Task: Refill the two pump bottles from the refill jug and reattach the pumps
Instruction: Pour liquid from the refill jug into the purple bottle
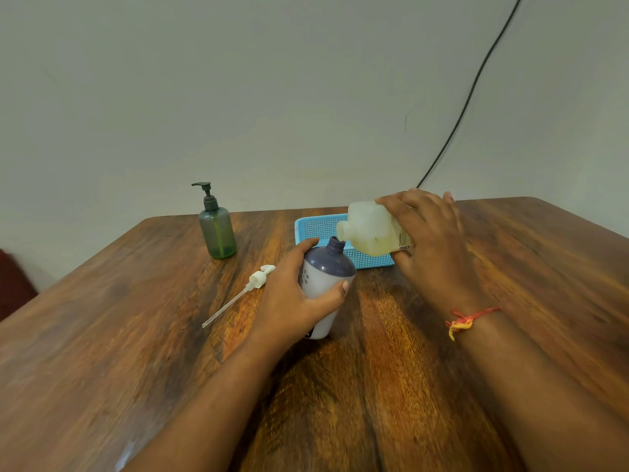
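My left hand (pixel 292 301) grips a white bottle with a dark purple top (pixel 328 270), which stands on the table with its neck uncapped. My right hand (pixel 432 240) holds the translucent refill jug (pixel 369 229) tipped on its side, its spout just above the bottle's neck. Yellowish liquid lies in the jug's lower part. A white pump with a long clear tube (pixel 238 294) lies on the table left of the bottle. A green pump bottle (pixel 218 229) stands at the back left with its dark pump screwed on.
A blue perforated plastic tray (pixel 316 229) sits behind the bottle and jug. The wooden table (pixel 391 369) reaches to a wall at the back. A black cable (pixel 469 97) runs down the wall. Something dark red (pixel 13 284) shows at the left edge.
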A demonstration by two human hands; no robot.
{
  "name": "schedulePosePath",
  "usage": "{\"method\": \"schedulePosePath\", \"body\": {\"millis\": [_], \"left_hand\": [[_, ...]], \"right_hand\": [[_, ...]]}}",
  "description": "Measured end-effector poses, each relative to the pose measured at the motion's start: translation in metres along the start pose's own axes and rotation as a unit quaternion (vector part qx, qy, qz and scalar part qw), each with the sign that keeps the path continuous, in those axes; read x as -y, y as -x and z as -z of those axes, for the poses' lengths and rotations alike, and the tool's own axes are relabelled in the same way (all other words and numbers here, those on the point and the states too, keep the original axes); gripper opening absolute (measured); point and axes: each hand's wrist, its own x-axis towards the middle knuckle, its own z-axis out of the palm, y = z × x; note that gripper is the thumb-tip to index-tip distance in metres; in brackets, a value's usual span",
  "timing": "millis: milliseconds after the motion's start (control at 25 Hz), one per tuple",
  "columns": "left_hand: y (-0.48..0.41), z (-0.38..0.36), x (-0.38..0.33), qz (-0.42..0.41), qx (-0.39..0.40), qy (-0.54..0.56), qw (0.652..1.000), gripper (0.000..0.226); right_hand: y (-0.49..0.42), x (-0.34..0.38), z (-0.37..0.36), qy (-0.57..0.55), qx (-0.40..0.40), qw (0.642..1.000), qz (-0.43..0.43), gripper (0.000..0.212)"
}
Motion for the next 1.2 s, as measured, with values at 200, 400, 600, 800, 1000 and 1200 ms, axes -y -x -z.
{"method": "schedulePosePath", "body": {"millis": [200,400,600,800,1000,1200], "left_hand": [[-0.0006,-0.0001,0.0007,0.002,-0.002,0.0,1.0,0.085],[0.0,0.0004,-0.0003,0.007,0.003,0.002,1.0,0.086],[0.0002,0.0008,0.0004,0.009,0.003,0.003,1.0,0.082],[0.0,0.0005,-0.0013,0.006,0.001,0.006,1.0,0.088],[0.0004,0.0009,-0.0011,0.005,0.005,0.005,1.0,0.091],[0.0014,0.0017,-0.0037,0.009,0.004,0.002,1.0,0.09]], "right_hand": [[0.001,0.0022,0.0002,-0.002,0.002,1.0,0.0,0.08],[0.0009,0.0026,0.0012,-0.002,0.0,1.0,0.001,0.08],[0.001,0.003,0.0009,-0.002,-0.002,1.0,0.001,0.08],[0.0,0.003,0.0005,0.003,-0.004,1.0,0.004,0.08],[-0.0002,0.004,0.0014,0.008,-0.003,1.0,0.004,0.081],[-0.0004,0.0043,0.0024,0.008,-0.005,1.0,0.006,0.08]]}}
